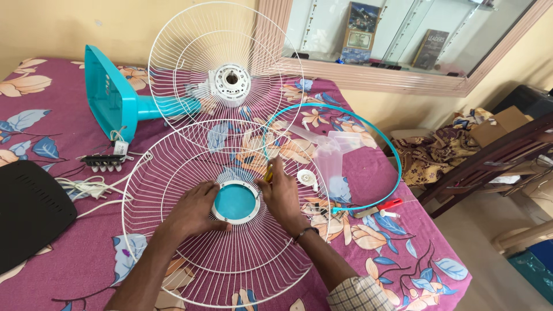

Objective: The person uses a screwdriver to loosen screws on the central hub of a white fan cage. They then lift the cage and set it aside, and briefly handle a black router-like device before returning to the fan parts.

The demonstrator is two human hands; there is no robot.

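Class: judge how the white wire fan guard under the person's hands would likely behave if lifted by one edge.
The white wire guard is mostly thin spokes and open air, so probably light for its size. Its wide, shallow span suggests it may flex or wobble. Both the left hand and right hand steady it near the teal hub, hinting it slides easily on the cloth.

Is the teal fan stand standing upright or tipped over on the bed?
Tipped over. The teal fan stand lies on its side on the floral bedspread, its flat base on edge facing left and its neck running sideways to the rear grille.
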